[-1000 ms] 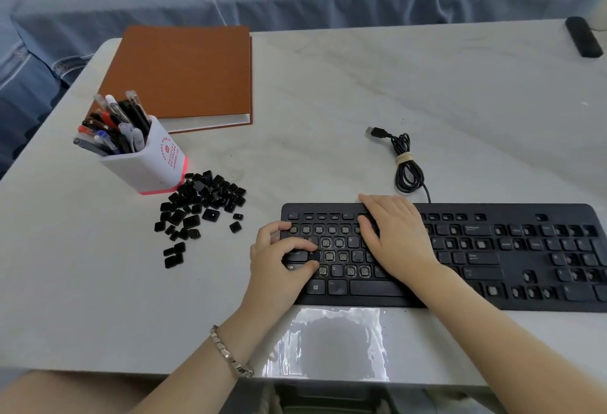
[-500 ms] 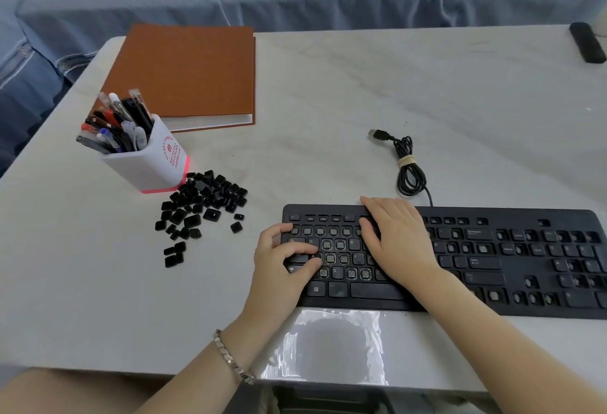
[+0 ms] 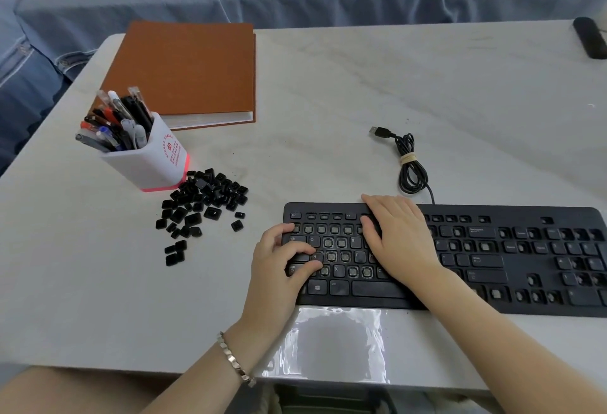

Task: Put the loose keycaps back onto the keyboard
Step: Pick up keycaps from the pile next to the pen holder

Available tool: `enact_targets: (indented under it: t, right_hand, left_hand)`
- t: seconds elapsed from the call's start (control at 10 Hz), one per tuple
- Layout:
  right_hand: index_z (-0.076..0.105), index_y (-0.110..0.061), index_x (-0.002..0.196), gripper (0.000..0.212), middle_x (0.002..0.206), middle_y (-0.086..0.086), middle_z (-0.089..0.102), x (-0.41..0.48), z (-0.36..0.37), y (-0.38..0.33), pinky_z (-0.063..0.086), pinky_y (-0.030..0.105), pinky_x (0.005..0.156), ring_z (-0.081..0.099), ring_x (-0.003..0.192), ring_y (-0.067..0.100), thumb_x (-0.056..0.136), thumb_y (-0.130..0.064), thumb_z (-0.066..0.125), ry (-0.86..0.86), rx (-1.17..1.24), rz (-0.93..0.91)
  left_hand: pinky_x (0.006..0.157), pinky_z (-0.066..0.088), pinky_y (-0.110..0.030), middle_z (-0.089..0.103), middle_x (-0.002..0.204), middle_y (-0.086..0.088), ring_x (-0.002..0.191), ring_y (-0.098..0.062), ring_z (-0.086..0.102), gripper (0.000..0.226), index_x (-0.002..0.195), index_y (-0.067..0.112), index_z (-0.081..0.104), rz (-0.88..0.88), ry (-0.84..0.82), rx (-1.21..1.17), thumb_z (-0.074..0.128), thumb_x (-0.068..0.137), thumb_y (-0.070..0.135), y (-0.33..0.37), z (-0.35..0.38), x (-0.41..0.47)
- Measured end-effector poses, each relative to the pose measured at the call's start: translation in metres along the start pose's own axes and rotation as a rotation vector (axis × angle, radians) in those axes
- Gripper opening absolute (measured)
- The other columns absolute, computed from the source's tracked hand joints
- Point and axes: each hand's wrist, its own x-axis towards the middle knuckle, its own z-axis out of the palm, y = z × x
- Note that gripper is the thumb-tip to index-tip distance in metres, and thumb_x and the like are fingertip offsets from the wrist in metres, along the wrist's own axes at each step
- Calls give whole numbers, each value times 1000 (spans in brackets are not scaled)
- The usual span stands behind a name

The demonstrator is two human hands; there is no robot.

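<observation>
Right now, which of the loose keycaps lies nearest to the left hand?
The lower stray keycap of the two at the scatter's right edge; it lies apart from the heap, closest to the left hand.

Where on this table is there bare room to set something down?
Bare: the far stretch right of the notebook, beyond the cable; the near-left corner in front of the keycap pile. Crowded: the pen cup beside the pile, left hand and right hand on the keyboard.
</observation>
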Motion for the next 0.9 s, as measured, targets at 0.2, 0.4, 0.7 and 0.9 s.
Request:
enact_targets:
  t: [0.2,0.4,0.7,0.9]
  right_hand:
    - [64,-6,111,43,97,6,67,0,1,0,32,31,90,61,90,27,87,-31,38,-7,2,1]
    - [64,-5,110,43,97,6,67,0,1,0,32,31,90,61,89,28,87,-30,38,3,4,3]
    - [65,-5,110,44,97,6,68,0,1,0,32,31,90,62,89,27,87,-30,38,-1,-1,2]
    - [64,-6,110,44,98,6,68,0,1,-1,32,32,91,62,90,27,87,-31,37,-3,-4,4]
  left_hand:
    - [97,27,-15,33,121,33,115,-6,38,29,78,46,56,31,22,26,72,80,22,1,2,0]
    - [97,27,-11,35,119,33,117,2,37,31,80,46,56,59,38,9,72,80,20,-1,2,0]
    - [97,29,-12,37,119,31,116,0,41,36,80,48,55,84,46,14,73,80,17,-4,3,2]
    - [96,27,-3,39,119,25,116,0,41,32,80,45,55,59,47,-4,71,81,17,-2,5,0]
